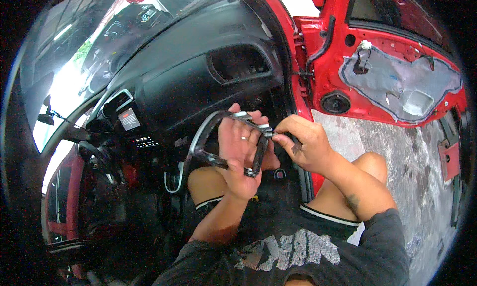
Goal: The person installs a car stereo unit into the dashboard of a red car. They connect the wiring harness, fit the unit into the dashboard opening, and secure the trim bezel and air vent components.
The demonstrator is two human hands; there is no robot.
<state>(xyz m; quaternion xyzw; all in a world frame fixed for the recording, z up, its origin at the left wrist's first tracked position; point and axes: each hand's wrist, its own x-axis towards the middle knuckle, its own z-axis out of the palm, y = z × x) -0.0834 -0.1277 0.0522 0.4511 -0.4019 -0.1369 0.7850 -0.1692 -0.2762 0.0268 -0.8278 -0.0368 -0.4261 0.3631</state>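
A dark and silver car trim frame (198, 139) with an open middle is held up above my lap. My left hand (238, 159) supports it from below, palm up, with the thumb over its near edge and the fingers showing through the opening. A ring sits on one finger. At the frame's right corner, the thumb and finger of my right hand (304, 141) pinch its edge, where short light strips show. Whether a small separate piece is between those fingertips, I cannot tell.
The black dashboard (174, 82) stretches ahead, with a dark recess (241, 65) at its right end. To the right, the red car door (328, 72) stands open with its inner panel off, showing a speaker (335, 102) and grey sheet. Concrete floor (397, 172) lies below it.
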